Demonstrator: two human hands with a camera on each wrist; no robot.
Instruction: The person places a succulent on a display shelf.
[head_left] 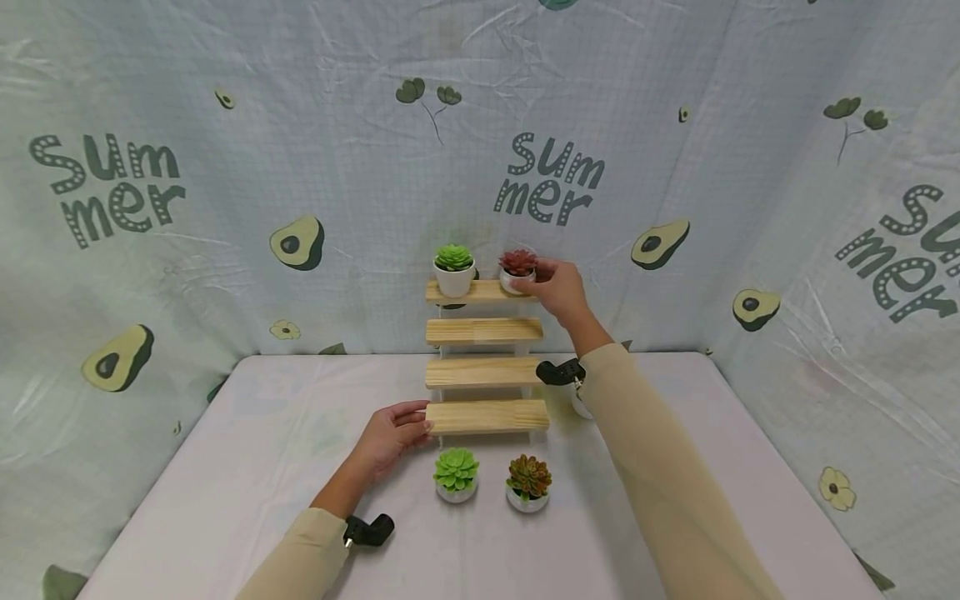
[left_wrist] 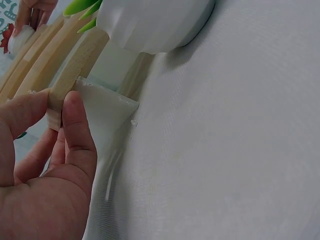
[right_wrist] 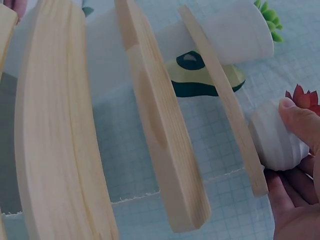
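Observation:
A tiered wooden shelf point(head_left: 486, 372) stands near the back of the table. My right hand point(head_left: 558, 292) grips a white pot with a red succulent point(head_left: 517, 263) at the right end of the top tier; in the right wrist view the pot point(right_wrist: 280, 137) sits against the top board, thumb on its side. My left hand point(head_left: 390, 435) pinches the left end of the lowest board point(left_wrist: 62, 95) between thumb and fingers. A green succulent in a taller white pot point(head_left: 454, 271) stands on the top tier's left.
In front of the shelf, a green succulent point(head_left: 456, 475) and a reddish-brown succulent point(head_left: 528, 483) stand in white pots on the white table point(head_left: 300, 425). Another white pot point(head_left: 582, 404) is partly hidden behind my right sleeve. A printed curtain point(head_left: 360, 183) hangs behind.

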